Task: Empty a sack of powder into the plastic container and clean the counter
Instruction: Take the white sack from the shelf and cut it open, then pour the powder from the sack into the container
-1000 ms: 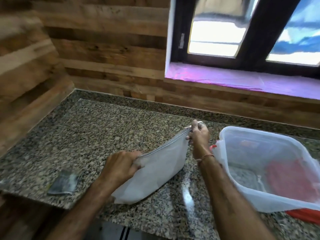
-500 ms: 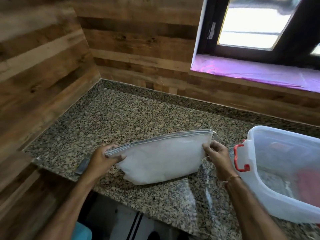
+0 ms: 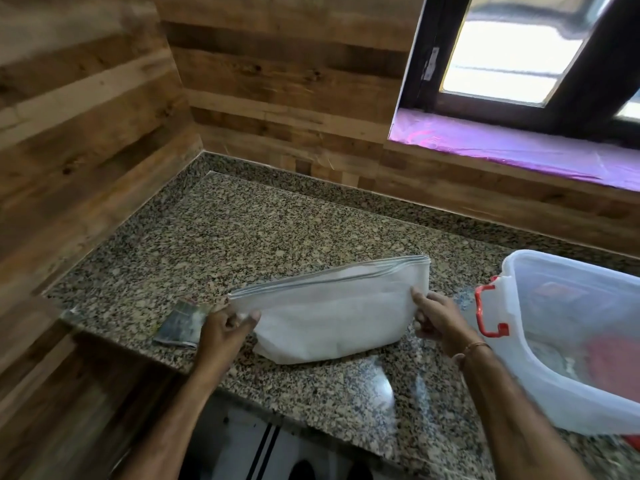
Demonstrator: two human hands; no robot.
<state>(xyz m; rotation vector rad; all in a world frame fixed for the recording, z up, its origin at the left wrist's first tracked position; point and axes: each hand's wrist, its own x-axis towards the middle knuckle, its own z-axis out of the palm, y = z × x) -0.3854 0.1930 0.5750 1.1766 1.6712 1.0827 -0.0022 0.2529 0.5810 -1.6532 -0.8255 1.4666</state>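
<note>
A white sack stands flat and folded on the granite counter, its zip edge on top. My left hand pinches its left end, and my right hand grips its right end. The clear plastic container with a red latch sits at the right, close to my right hand. Something red shows through its wall; its contents are unclear.
A small dark packet lies on the counter just left of my left hand. Wooden walls close the corner at left and back. A window sill with purple film runs above the counter. The counter's front edge is near my forearms.
The sack has swung from a diagonal hold to level across the counter. My right hand came down from its top corner to its right end. The view shifted left.
</note>
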